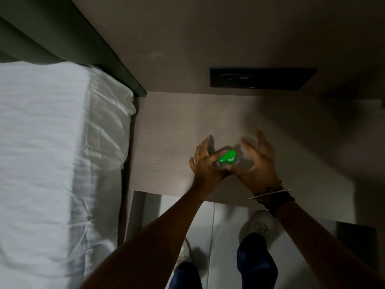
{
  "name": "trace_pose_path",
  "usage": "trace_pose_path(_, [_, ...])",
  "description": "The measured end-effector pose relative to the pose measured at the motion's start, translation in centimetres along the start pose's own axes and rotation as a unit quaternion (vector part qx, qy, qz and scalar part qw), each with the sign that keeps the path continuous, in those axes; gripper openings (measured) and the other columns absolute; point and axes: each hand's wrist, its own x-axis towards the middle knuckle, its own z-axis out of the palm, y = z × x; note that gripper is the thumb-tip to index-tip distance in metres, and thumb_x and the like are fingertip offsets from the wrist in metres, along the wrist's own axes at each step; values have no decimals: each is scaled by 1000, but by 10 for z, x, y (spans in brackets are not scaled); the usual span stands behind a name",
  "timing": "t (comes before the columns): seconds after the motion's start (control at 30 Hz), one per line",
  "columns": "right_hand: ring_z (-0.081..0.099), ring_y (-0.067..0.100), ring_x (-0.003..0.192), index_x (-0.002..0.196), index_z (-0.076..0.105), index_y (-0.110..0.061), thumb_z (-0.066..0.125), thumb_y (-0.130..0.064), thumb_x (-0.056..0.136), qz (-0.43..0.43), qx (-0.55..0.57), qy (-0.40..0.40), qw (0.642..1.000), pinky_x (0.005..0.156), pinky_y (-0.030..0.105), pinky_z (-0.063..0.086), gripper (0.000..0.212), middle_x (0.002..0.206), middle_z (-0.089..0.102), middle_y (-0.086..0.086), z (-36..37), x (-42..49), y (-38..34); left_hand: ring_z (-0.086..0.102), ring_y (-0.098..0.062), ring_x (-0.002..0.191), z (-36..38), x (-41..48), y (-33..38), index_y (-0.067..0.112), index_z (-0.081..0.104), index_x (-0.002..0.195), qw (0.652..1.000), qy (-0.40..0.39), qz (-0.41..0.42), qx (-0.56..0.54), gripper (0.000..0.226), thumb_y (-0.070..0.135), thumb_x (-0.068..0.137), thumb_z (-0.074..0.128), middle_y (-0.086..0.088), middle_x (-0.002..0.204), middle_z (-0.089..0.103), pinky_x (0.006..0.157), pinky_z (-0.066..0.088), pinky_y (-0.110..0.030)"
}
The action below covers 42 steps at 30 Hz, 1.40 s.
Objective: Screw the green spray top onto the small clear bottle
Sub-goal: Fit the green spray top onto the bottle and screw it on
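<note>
Over bedside table (166, 122): left hand (205, 161) grips small clear bottle (217, 164), right hand (257, 159) half-open beside green spray top (228, 157); tilted top may cross-thread.

My bright green spray top (228, 157) over a pale wood-grain table (177, 130); white bed sheet (52, 142), black wall panel (262, 77).

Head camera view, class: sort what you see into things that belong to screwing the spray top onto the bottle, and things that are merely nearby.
Part of the job:
green spray top
small clear bottle
left hand
right hand
bedside table, the work surface

Merely nearby:
bed with white sheet
black wall socket panel
bracelets
white shoes
</note>
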Motion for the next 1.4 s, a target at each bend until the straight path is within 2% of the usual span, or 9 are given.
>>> trace_pose_path(0.07, [23,38,140,133,48,-26,75,-45,72,-40,-7,-35,999,110,58,26,70,157,19,15,-3,4,4,12,-34,144,2,0,0,33,59,122,1000,-5,-2,5,68,50,60,80,-8,158,18,110,13,-60])
trace_pose_path(0.2, [32,37,135,101,71,-22,78,-34,70,-67,-13,-20,997,103,64,32,34,150,39,7,-2,10,7,6,-33,145,1,1,3,28,59,122,1000,5,-8,-16,69,49,60,81,-8,159,14,111,7,-60])
trace_pose_path(0.43, [12,35,142,129,49,-36,48,-88,55,-47,-29,-59,997,109,50,11,89,159,12,9,7,0,6,-13,-29,143,-2,-1,-6,29,62,117,998,30,63,2,52,53,71,68,-12,159,3,112,-5,-58])
trace_pose_path(0.6, [13,23,142,94,70,-33,62,-62,67,-44,4,-9,999,109,61,18,40,155,27,-2,2,5,4,-16,-25,143,2,2,-6,37,61,116,996,29,73,38,57,63,66,67,-6,159,-2,112,-9,-53])
trace_pose_path(0.77, [16,32,141,114,59,-29,66,-73,57,-29,-45,-21,998,110,65,19,72,156,21,9,3,7,-3,-14,-28,144,1,0,-10,40,55,123,995,38,86,32,61,67,69,56,-7,158,-3,111,-6,-57])
trace_pose_path(0.93, [20,26,139,100,68,-27,65,-55,68,-37,14,8,999,108,63,22,42,151,35,4,-1,2,3,-13,-22,144,2,4,-7,36,63,115,998,12,55,24,56,60,65,72,-3,159,0,113,-6,-56])
trace_pose_path(1.13, [18,32,142,123,57,-29,73,-56,65,-26,14,-41,999,111,61,24,66,157,21,8,1,8,0,-9,-27,144,2,1,-7,37,55,124,998,25,63,4,62,57,67,70,-6,158,0,110,-3,-59])
trace_pose_path(1.23, [23,33,140,110,66,-28,63,-56,70,-29,52,-45,997,109,62,25,49,153,30,6,-2,8,-1,-6,-27,144,0,3,-6,33,58,122,997,18,68,-15,63,51,65,77,-5,157,1,111,-2,-58])
trace_pose_path(1.4, [34,34,134,95,69,-16,90,-36,53,-23,30,-2,999,109,54,32,51,143,42,17,-1,13,-2,-5,-28,144,-1,2,-1,31,57,125,997,1,71,-21,60,45,69,75,-13,158,9,112,-2,-60])
